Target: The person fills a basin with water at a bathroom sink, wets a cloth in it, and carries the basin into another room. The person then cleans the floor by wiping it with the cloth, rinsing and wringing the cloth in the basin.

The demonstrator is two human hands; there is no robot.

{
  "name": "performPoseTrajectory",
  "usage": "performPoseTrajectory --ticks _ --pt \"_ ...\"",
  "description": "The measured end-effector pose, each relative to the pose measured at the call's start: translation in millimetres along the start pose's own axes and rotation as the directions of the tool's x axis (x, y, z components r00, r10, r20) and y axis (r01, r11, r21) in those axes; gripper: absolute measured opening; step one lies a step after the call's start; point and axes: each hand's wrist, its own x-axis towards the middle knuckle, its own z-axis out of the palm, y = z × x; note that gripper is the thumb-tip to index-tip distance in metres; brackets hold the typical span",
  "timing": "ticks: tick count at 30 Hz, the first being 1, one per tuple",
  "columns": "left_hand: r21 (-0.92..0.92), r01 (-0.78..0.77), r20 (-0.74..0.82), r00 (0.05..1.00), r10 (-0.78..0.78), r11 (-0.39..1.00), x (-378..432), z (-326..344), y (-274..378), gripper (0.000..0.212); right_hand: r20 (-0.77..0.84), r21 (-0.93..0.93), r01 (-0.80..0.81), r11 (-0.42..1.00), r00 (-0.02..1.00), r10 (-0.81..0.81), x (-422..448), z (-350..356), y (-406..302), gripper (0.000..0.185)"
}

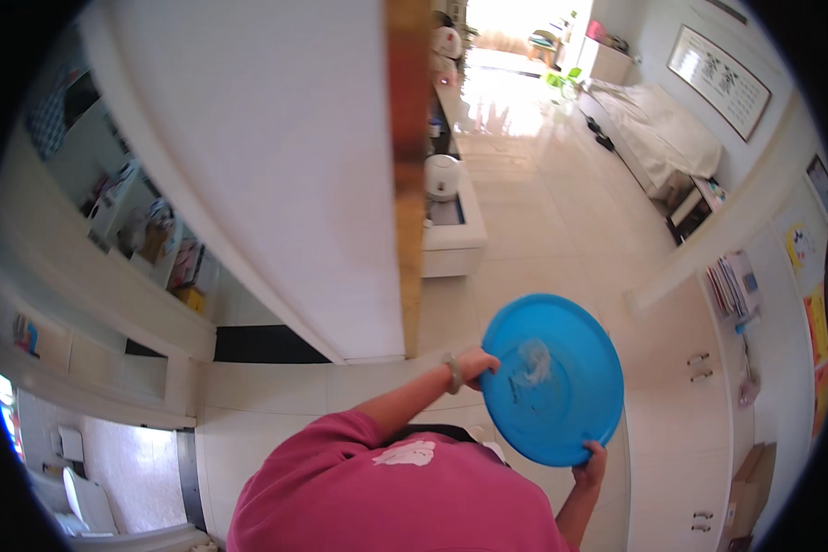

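A round blue plastic basin (579, 386) is held out in front of my body, its inside facing up toward me. My left hand (477, 367), with a pale bangle (453, 373) at the wrist, grips the basin's left rim. At the near right rim, my right hand (591, 461) has its fingers hooked over the edge. A small translucent, whitish clump (536, 362), perhaps thin plastic, lies inside the basin, with some dark specks near it. What the clump is exactly, I cannot tell.
A wall end with a wooden edge (408, 276) stands close on my left. White cabinets (676, 414) line the right side. Farther ahead are a low white TV cabinet (455, 248), a covered sofa (655, 131) and a seated or standing figure (447, 45). Pale tiles (545, 207) cover the floor.
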Motion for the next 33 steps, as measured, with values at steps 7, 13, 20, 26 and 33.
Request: performPoseTrajectory --ticks 7,13,20,26,33 --pt "0.128 0.068 -0.067 0.996 -0.06 0.989 106 7 51 0.048 -0.11 -0.018 0.078 0.997 0.991 -0.08 97 19 -62 0.013" --pt "0.563 -0.131 -0.378 0.837 0.396 0.816 189 23 143 0.073 -0.103 -0.004 -0.009 1.0 0.995 0.009 209 50 -130 0.009" --pt "0.989 -0.103 -0.022 0.591 0.806 0.102 340 51 261 0.069 -0.105 0.042 -0.07 0.997 0.992 0.074 370 77 -157 0.012" --pt "0.93 -0.305 0.238 0.924 0.301 0.203 512 80 365 0.065 -0.204 0.057 0.04 0.998 0.979 -0.027 507 150 -235 0.014" --pt "0.985 0.009 -0.019 0.998 0.055 0.17 728 84 481 0.066 -0.177 0.015 -0.002 1.0 0.984 0.004 676 193 -308 0.011"
